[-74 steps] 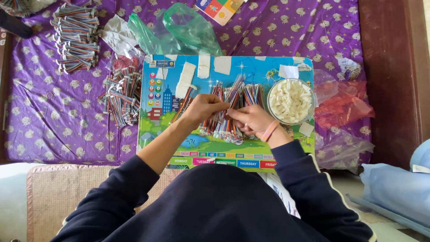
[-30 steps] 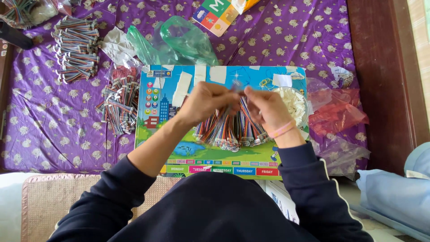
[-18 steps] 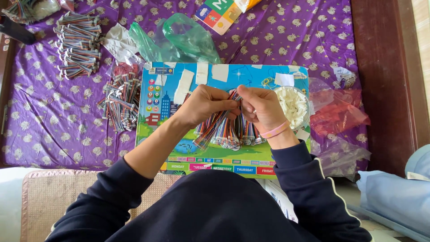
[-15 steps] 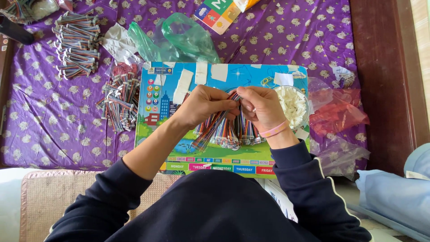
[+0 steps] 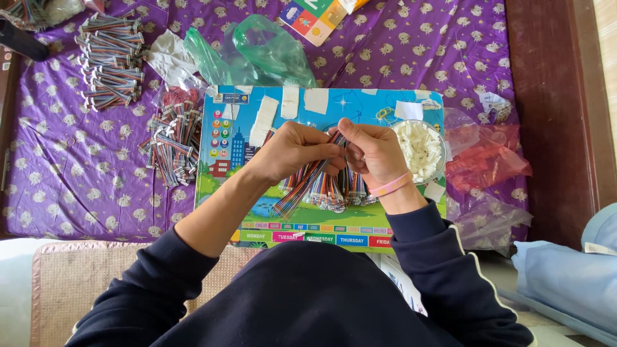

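Both hands (image 5: 334, 151) w/ rainbow wire bundle (image 5: 307, 186) over blue picture board (image 5: 225, 138).

Both hands meet over the colourful board (image 5: 231, 160), above loose ribbon wires (image 5: 334, 189). Just right of the right hand (image 5: 373, 153) stands a bowl of white connectors (image 5: 421, 149), with red and clear bags (image 5: 485, 160) beyond. Left of the board, wire bundles (image 5: 172, 144) crowd its edge; bare purple cloth (image 5: 71, 186) opens further left.
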